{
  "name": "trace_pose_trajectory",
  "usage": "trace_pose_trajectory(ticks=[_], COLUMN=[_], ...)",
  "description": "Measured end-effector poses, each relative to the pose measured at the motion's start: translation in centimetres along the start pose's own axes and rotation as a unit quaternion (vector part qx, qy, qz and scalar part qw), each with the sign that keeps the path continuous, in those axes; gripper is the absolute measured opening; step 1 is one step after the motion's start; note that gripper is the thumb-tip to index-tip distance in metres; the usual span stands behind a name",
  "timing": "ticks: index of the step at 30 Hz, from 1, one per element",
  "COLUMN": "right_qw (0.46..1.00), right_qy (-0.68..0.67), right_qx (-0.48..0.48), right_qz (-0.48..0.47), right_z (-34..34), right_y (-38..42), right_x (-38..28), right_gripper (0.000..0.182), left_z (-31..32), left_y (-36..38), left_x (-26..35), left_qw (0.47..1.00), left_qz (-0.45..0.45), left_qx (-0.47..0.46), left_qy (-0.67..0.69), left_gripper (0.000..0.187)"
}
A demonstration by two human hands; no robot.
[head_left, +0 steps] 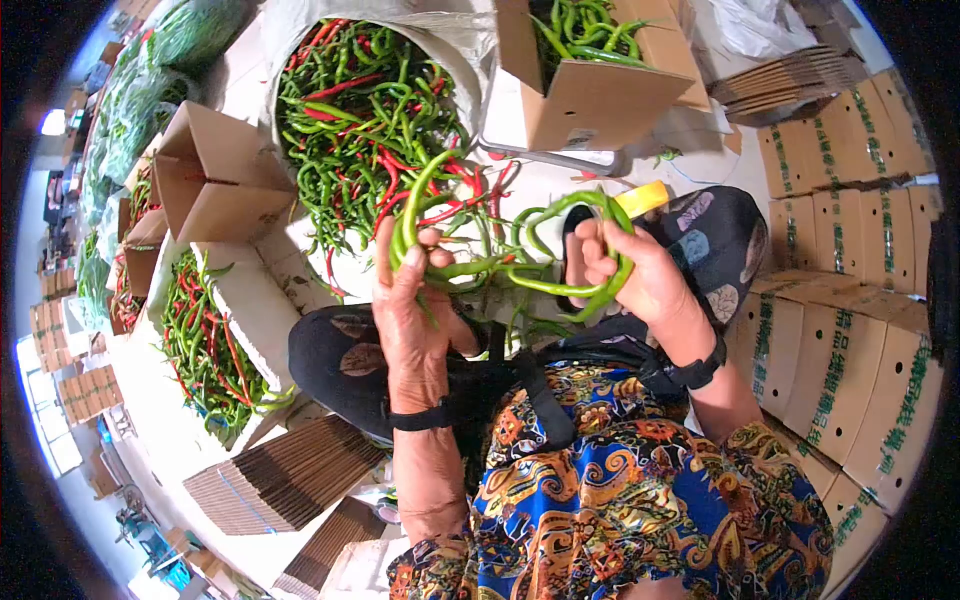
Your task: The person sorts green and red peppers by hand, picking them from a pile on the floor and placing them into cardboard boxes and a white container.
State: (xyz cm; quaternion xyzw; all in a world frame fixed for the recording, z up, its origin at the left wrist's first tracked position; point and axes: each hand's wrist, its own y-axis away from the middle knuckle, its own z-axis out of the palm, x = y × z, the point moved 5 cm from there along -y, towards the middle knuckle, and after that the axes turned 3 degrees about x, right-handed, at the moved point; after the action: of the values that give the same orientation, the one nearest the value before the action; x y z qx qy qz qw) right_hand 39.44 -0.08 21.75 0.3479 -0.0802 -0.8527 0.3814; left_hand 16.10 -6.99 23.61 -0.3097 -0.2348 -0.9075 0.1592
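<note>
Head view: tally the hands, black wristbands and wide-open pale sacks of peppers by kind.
Hands: 2, left hand and right hand
Black wristbands: 2, one on each wrist
Wide-open pale sack of peppers: 1
Total: 5

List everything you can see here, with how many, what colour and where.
Sack: one, whitish, top centre, full of red and green peppers
Loose peppers: many, red and green, before the person
Open carton: one, brown, top, holding green peppers
White box: one, left, holding red and green peppers
Stacked cartons: many, brown, right
Flattened cardboard: several stacks, brown, lower left and top right
Bagged produce: several, green, upper left; contents unclear
Yellow object: one, by the right hand
Wristbands: two, black, one per wrist
Patterned shirt: one, multicoloured, bottom
Hands: two, bare, centre; left hand and right hand both hold green peppers
</note>
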Motion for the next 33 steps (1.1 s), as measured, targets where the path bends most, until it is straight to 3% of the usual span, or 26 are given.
trace_pose_trajectory(ticks=[1,4,8,14,15,17,19,20,21,23,25,28,29,30,31,33], right_qw=[0.996,0.976,0.975,0.987,0.99,0.997,0.992,0.998,0.997,0.996,0.994,0.913,0.909,0.94,0.961,0.953], right_qy=[-0.089,-0.192,-0.184,-0.138,-0.116,-0.07,-0.127,-0.008,-0.016,-0.036,0.086,0.397,0.409,0.295,0.224,0.28], right_qx=[-0.025,-0.106,-0.121,-0.081,-0.071,0.006,-0.023,-0.032,-0.048,-0.078,-0.058,-0.029,-0.021,-0.016,-0.014,-0.073], right_qz=[0.014,0.011,-0.022,-0.034,-0.043,-0.042,-0.017,-0.054,-0.057,-0.029,-0.037,-0.086,-0.078,-0.169,-0.16,-0.095], right_z=[0.0,1.0,1.5,1.4,1.5,1.0,3.9,4.0,4.8,6.0,6.1,7.3,8.5,8.0,9.0,8.7], right_y=[-0.2,-0.2,-0.6,-0.9,-1.0,-1.4,-1.4,-1.6,-1.6,-1.3,-1.4,0.3,1.1,1.3,2.7,4.2], right_x=[-0.3,-2.0,-2.9,-2.2,-2.1,-1.0,0.3,0.6,0.8,1.1,1.1,-1.4,-2.8,-2.1,-3.8,-6.0], right_gripper=[0.027,0.026,0.028,0.031,0.031,0.033,0.04,0.045,0.05,0.063,0.067,0.067,0.065,0.061,0.051,0.036], left_z=[-0.2,0.5,0.7,4.7,5.7,6.7,7.9,8.4,8.8,8.0,8.0,10.5,10.8,11.9,13.6,17.5], left_y=[0.0,0.7,1.5,4.3,5.3,5.5,5.1,4.8,4.6,4.1,3.1,1.5,0.4,-0.4,-0.9,-2.1], left_x=[0.3,1.1,2.6,3.6,3.5,1.5,-1.8,-3.4,-4.6,-5.2,-4.7,-1.6,-0.4,0.9,2.4,4.4], left_qw=[1.0,0.998,0.986,0.921,0.925,0.857,0.766,0.749,0.696,0.757,0.791,0.845,0.855,0.859,0.863,0.887], left_qz=[0.015,0.031,0.09,0.185,0.156,0.173,0.232,0.226,0.26,0.236,0.169,0.08,0.096,0.096,0.095,-0.004], left_qx=[-0.002,0.015,0.036,0.069,0.04,-0.046,-0.13,-0.154,-0.155,-0.107,-0.154,-0.145,-0.128,-0.122,-0.115,-0.129], left_qy=[-0.014,-0.045,-0.135,-0.336,-0.345,-0.483,-0.585,-0.604,-0.651,-0.599,-0.568,-0.508,-0.494,-0.489,-0.483,-0.443], left_gripper=[0.063,0.066,0.066,0.057,0.06,0.066,0.074,0.082,0.084,0.083,0.083,0.072,0.069,0.07,0.07,0.076])
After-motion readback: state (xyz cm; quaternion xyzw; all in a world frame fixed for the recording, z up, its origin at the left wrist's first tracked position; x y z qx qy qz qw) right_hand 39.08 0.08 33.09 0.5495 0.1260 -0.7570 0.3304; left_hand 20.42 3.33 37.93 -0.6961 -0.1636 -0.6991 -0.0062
